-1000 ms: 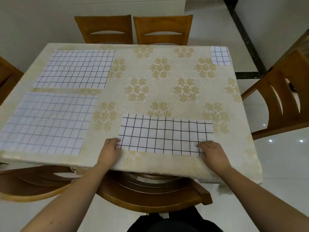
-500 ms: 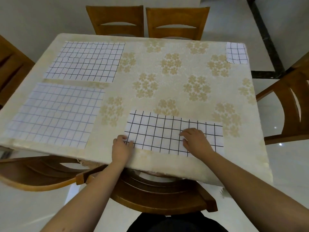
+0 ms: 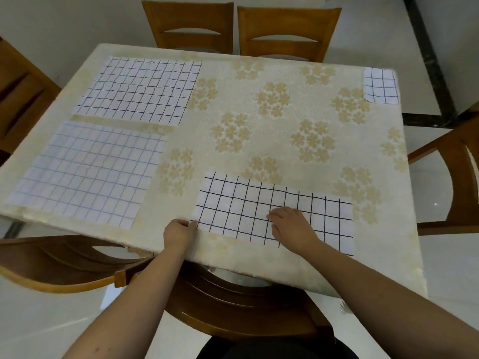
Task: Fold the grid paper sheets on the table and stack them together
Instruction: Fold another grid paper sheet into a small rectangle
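Floral-clothed table (image 3: 272, 141) ringed by wooden chairs (image 3: 287, 32) on pale tiles.

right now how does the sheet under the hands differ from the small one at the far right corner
The near sheet is a long, wide strip; the far-right piece is much smaller and roughly square. The near sheet has the left hand at its left end and the right hand resting on it; the far-right piece lies untouched. Both are white with dark grid lines, flat on the tablecloth.

Table (image 3: 259, 81), floral tablecloth (image 3: 285, 141), four grid paper sheets (image 3: 246, 203)
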